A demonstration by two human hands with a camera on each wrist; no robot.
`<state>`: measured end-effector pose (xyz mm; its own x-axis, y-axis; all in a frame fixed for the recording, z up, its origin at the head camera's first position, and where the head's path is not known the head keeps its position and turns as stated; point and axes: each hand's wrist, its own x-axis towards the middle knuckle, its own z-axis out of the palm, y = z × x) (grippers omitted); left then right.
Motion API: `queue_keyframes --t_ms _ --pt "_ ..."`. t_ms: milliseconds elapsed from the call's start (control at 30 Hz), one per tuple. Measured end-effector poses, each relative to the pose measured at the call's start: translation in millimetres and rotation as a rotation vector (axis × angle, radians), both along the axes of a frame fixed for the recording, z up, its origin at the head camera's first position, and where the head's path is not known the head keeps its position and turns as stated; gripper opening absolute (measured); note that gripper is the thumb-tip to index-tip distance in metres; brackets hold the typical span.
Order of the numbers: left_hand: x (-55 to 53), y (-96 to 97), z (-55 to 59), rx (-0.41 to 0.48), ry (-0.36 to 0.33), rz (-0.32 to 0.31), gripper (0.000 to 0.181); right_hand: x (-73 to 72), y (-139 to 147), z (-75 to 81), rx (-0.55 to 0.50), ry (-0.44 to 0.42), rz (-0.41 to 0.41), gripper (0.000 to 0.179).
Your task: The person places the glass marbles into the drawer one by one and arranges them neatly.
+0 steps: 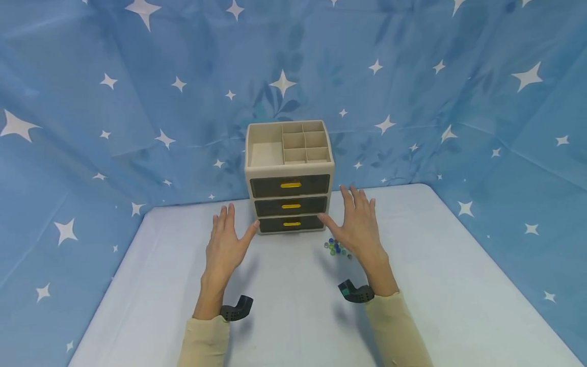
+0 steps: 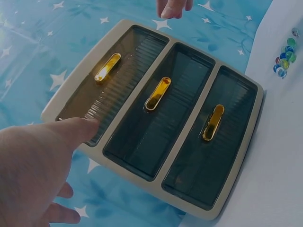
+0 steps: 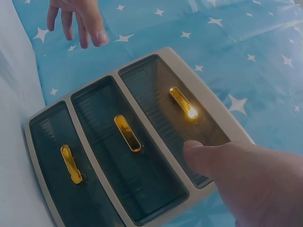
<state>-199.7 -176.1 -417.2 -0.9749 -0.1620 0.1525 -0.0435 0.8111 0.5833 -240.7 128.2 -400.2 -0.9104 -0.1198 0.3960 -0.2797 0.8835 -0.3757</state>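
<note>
A cream desktop drawer organizer [image 1: 290, 169] stands at the back of the table, its three dark see-through drawers closed, each with a gold handle [image 2: 158, 93]. Dividers split its open top into compartments. To its front left, my left hand [image 1: 224, 252] is raised with straight fingers and the thumb spread. My right hand [image 1: 359, 224] mirrors it at the front right, holding nothing. In the head view both thumb tips overlap the organizer's lower edges. A small cluster of glass marbles [image 1: 338, 248], blue, green and clear, lies on the table beside the right hand.
The white tabletop [image 1: 293, 285] reaches back to a blue curtain [image 1: 192, 102] with white stars, which also hangs along both sides. A black wrist strap piece [image 1: 237, 309] sits on the left wrist, another black piece [image 1: 356, 292] on the right.
</note>
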Motion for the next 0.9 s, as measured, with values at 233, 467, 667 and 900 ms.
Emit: queue_keyframes --t_ms 233,467,667,900 --pt "1.4 -2.9 1.7 0.061 0.004 -0.017 0.095 1.0 -3 -1.4 -0.028 0.047 0.007 0.091" --pt "-2.2 -6.1 8.0 0.149 0.043 -0.020 0.090 -0.7 -6 0.9 -0.060 0.111 0.024 0.088" --pt "-4.0 -2.7 12.9 0.219 0.070 -0.035 0.084 -2.5 -7 4.1 -0.094 0.163 0.032 0.083" --pt "-3.2 3.7 13.6 0.241 0.083 -0.026 0.076 -5.4 -9 7.4 -0.102 0.264 0.056 0.078"
